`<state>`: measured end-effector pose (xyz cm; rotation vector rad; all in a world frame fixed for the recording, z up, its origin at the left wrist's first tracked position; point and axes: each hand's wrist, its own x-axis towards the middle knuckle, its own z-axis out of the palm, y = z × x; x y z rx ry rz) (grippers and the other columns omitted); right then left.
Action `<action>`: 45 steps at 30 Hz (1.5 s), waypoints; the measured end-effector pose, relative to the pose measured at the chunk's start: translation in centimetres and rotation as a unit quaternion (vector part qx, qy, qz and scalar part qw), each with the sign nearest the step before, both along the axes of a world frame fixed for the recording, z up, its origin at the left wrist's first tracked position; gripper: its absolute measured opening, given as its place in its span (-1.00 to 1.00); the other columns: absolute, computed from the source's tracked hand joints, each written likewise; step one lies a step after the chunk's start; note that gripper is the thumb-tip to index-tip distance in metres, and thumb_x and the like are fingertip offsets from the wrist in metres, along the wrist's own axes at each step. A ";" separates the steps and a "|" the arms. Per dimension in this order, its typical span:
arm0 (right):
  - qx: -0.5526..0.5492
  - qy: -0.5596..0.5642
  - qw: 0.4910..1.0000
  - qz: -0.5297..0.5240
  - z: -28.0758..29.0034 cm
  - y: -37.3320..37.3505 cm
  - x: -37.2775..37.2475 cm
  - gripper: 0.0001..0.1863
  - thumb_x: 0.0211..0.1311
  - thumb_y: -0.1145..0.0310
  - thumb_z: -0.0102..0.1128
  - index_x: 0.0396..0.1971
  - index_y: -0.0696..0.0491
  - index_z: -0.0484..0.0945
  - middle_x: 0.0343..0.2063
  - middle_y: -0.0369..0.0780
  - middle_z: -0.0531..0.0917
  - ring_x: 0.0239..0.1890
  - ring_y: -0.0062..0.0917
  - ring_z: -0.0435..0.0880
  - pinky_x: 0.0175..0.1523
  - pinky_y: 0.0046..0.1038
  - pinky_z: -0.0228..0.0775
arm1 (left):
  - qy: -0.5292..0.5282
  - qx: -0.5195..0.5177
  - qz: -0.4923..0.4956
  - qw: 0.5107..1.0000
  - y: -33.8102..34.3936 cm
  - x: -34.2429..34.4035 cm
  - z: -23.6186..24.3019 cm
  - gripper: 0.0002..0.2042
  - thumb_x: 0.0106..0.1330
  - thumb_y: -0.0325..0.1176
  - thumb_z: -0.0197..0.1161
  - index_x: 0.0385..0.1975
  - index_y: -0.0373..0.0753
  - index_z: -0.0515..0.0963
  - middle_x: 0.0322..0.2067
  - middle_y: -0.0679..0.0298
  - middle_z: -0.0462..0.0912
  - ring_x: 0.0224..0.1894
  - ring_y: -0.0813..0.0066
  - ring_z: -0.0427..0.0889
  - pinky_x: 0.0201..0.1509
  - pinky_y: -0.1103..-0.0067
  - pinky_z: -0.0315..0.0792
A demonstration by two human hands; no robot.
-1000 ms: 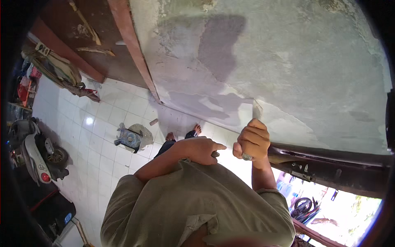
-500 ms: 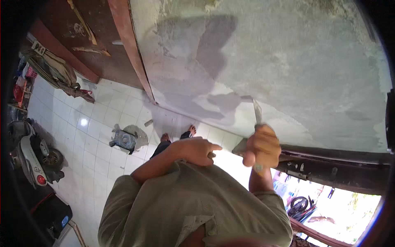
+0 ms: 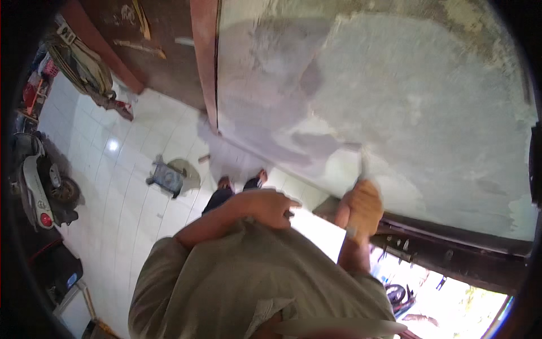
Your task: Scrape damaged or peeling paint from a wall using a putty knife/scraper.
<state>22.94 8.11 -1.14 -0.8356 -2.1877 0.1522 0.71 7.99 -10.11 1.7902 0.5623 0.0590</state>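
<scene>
Though the view tilted, the right hand still clenches the scraper; left hand half-curled, grip unclear.

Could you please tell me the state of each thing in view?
Wall: patchy grey and white
Flat-bladed tool: gripped; contact with wall unclear
Right hand: closed around the tool
Left hand: partly curled
Small stool: standing on the floor
Scooter: parked

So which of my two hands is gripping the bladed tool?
Your right hand, the one nearer the wall: the bladed tool juts out of it. The left hand is by your shirt, apart from that tool.
</scene>
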 end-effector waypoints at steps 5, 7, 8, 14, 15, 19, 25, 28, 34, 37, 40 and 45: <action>0.067 0.027 0.994 0.076 0.9 3.0 -1.9 -0.52 0.13 0.47 0.28 -0.87 0.01 0.22 -0.83 -0.35 0.29 -0.78 -0.55 0.27 -0.55 -0.48 0.09 | 0.016 -0.009 0.009 1.000 1.6 -0.6 0.6 -0.31 0.18 -0.19 0.27 0.36 -0.26 0.34 -0.32 -0.04 0.71 -0.29 0.14 0.68 -0.10 0.33 0.50; 0.047 0.028 0.990 0.128 1.4 2.6 -2.3 -0.53 0.06 0.50 0.31 -0.86 0.01 0.22 -0.83 -0.34 0.28 -0.77 -0.52 0.26 -0.56 -0.48 0.03 | 0.014 -0.029 0.008 0.999 2.0 -0.3 0.6 -0.31 0.17 -0.18 0.27 0.36 -0.25 0.35 -0.30 -0.05 0.70 -0.28 0.13 0.68 -0.09 0.33 0.50; 0.049 0.027 0.991 0.119 1.2 3.1 -2.4 -0.53 0.06 0.50 0.31 -0.86 0.01 0.22 -0.83 -0.34 0.28 -0.77 -0.52 0.26 -0.56 -0.48 0.03 | 0.019 -0.058 0.001 0.998 1.8 -0.4 0.9 -0.31 0.17 -0.18 0.28 0.36 -0.23 0.35 -0.29 -0.05 0.70 -0.27 0.12 0.68 -0.09 0.33 0.50; 0.049 0.025 0.993 0.108 1.8 2.2 -2.3 -0.60 -0.04 0.58 0.30 -0.82 0.00 0.24 -0.77 -0.32 0.37 -0.74 -0.51 0.31 -0.54 -0.43 0.07 | -0.018 0.022 0.008 1.000 2.0 -0.4 -0.7 -0.34 0.15 -0.19 0.28 0.33 -0.19 0.39 -0.28 -0.05 0.70 -0.24 0.11 0.70 -0.10 0.31 0.52; 0.090 -0.132 0.987 -0.024 0.7 3.1 -1.1 -0.61 -0.03 0.59 0.29 -0.82 0.01 0.25 -0.78 -0.30 0.36 -0.74 -0.50 0.31 -0.52 -0.44 0.11 | -0.013 0.002 0.007 1.000 1.9 -0.6 0.0 -0.33 0.15 -0.19 0.28 0.33 -0.20 0.39 -0.28 -0.04 0.70 -0.23 0.11 0.70 -0.09 0.32 0.51; 0.002 0.010 0.999 0.044 -1.6 3.5 -1.5 -0.62 0.09 0.54 0.20 -0.82 0.01 0.27 -0.79 -0.28 0.32 -0.74 -0.48 0.33 -0.47 -0.41 0.27 | -0.002 0.026 0.003 1.000 1.1 -0.7 -0.1 -0.33 0.16 -0.21 0.28 0.34 -0.23 0.37 -0.36 0.03 0.70 -0.31 0.22 0.67 -0.13 0.38 0.49; 0.107 0.033 0.994 0.019 0.2 3.5 -2.7 -0.52 0.14 0.44 0.20 -0.86 -0.01 0.15 -0.83 -0.33 0.30 -0.79 -0.55 0.27 -0.45 -0.49 0.27 | 0.048 -0.030 0.006 0.998 1.2 -1.4 1.0 -0.31 0.15 -0.21 0.26 0.37 -0.14 0.36 -0.29 -0.01 0.69 -0.23 0.17 0.68 -0.09 0.35 0.49; 0.057 0.033 0.992 0.109 1.5 2.7 -3.4 -0.61 0.14 0.50 0.16 -0.82 0.01 0.24 -0.81 -0.33 0.33 -0.77 -0.54 0.29 -0.54 -0.46 0.17 | -0.026 -0.026 0.037 0.999 0.4 -2.0 -0.8 -0.33 0.14 -0.23 0.25 0.36 -0.15 0.38 -0.32 0.00 0.68 -0.26 0.17 0.67 -0.10 0.35 0.49; 0.026 0.030 0.999 0.010 -2.3 5.1 -1.4 -0.61 0.04 0.55 0.27 -0.85 0.02 0.29 -0.80 -0.23 0.38 -0.73 -0.35 0.36 -0.50 -0.34 0.25 | -0.007 0.002 0.043 0.999 0.9 -2.8 -0.4 -0.37 0.19 -0.22 0.24 0.32 -0.23 0.40 -0.29 -0.03 0.71 -0.24 0.18 0.69 -0.11 0.38 0.50; -0.012 0.029 0.995 -0.093 -6.3 5.5 0.8 -0.66 0.01 0.58 0.32 -0.80 0.01 0.37 -0.77 -0.24 0.44 -0.70 -0.33 0.40 -0.49 -0.33 0.21 | 0.031 -0.135 0.029 0.990 0.2 -2.8 0.8 -0.39 0.20 -0.25 0.22 0.32 -0.22 0.41 -0.29 0.00 0.68 -0.31 0.24 0.63 -0.12 0.41 0.48; -0.070 0.082 0.994 -0.003 -8.3 4.8 -0.3 -0.74 -0.02 0.58 0.32 -0.72 0.01 0.43 -0.74 -0.26 0.45 -0.68 -0.34 0.41 -0.45 -0.35 0.16 | 0.014 0.023 0.073 0.997 -0.7 -3.0 -1.2 -0.37 0.21 -0.25 0.22 0.34 -0.23 0.38 -0.35 0.06 0.65 -0.41 0.34 0.58 -0.21 0.44 0.48; -0.116 0.152 0.980 0.061 -9.2 -3.7 -5.1 -0.87 -0.04 0.48 0.39 -0.61 0.03 0.57 -0.63 -0.28 0.57 -0.60 -0.41 0.50 -0.35 -0.37 0.30 | -0.011 -0.265 0.139 0.954 -0.4 -3.2 -2.2 -0.65 0.51 -0.05 0.10 -0.05 -0.22 0.56 -0.38 0.36 0.58 -0.34 0.63 0.53 -0.22 0.55 0.45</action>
